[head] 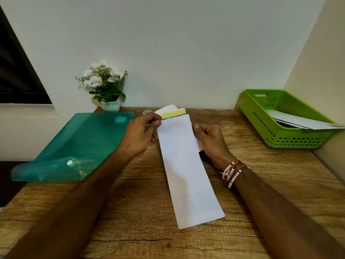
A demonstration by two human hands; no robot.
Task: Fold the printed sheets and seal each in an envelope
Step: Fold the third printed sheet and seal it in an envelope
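A long white envelope [188, 174] lies lengthwise over the wooden table [141, 212], its open end pointing away from me. A folded printed sheet [173, 114] with a yellow band sticks a little out of that far end, under the raised flap. My left hand [141, 131] pinches the envelope's far left edge beside the sheet. My right hand [211, 141] grips the envelope's right edge, beaded bracelets on the wrist.
A teal plastic document folder [74, 146] lies at the left, hanging over the table edge. A green basket [276, 135] holding white envelopes stands at the right by the wall. A potted white flower [106, 88] and a small tape roll [146, 111] sit at the back.
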